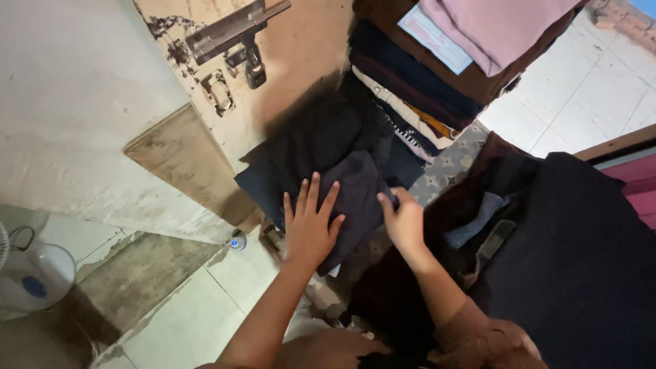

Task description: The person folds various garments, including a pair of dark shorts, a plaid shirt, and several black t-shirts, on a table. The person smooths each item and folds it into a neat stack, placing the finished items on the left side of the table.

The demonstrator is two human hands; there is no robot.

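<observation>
1. On top of the low pile of dark clothes [307, 147] lies a folded dark navy garment [355, 198], and both hands are on it.
2. The left hand [309, 229] lies flat on the left part of this folded garment; its fingers [313, 195] are spread wide and straight, pressing on the cloth and gripping nothing.
3. The right hand [404, 222] is at the right edge of the same garment. Its fingers [389, 205] are bent and pinch the edge of the cloth.
4. Just right of the folded garment, and higher, stands a tall stack of folded clothes [417, 89] in navy, brown and cream, with a pink folded cloth [499, 27] and a white paper sheet [434, 37] on top.
5. Right of the folded garment and nearer to the person, a big black cloth [581, 260] lies loose, with a brown sleeve over the right forearm.
6. Left of the folded garment there is a worn wooden door [287, 55] with a metal latch [232, 31].
7. Far left of the garment, on the tiled floor [198, 307], a white appliance [34, 277] stands, partly cut by the frame.
</observation>
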